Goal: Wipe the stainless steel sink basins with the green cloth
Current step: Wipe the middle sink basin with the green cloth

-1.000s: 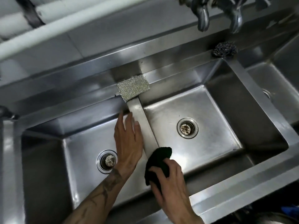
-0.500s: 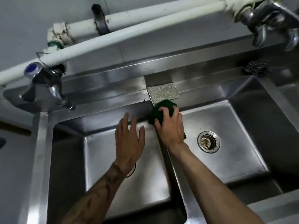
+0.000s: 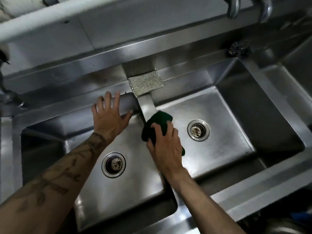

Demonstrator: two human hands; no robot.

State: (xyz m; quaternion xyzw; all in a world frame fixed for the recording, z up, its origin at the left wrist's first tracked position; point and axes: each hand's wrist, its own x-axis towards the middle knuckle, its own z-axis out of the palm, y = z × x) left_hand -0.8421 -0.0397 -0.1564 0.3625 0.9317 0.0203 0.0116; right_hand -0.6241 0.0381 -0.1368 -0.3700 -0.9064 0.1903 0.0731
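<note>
We look through 1 wide-angle camera worn on the head, set close above the sink (image 3: pixel 253 195) and facing forward and steeply down. The left hand (image 3: pixel 109 120) and right hand (image 3: pixel 166 146) sit mid-frame. Beyond their fingers (image 3: pixel 116 100), the wall pipe (image 3: pixel 50 19) crosses the top edge.

two basins are showing whole, left basin (image 3: pixel 135 186) and middle basin (image 3: pixel 228 157), plus part of a third basin (image 3: pixel 297 76), with two drains, left drain (image 3: pixel 113 164) and right drain (image 3: pixel 198 130). two hands are reaching in, left hand (image 3: pixel 109 119) and right hand (image 3: pixel 166 146). one green cloth (image 3: pixel 157 121), one silver scouring pad (image 3: pixel 146 85), one dark scourer (image 3: pixel 238 48) and two tap spouts (image 3: pixel 233 7) are showing.
</note>
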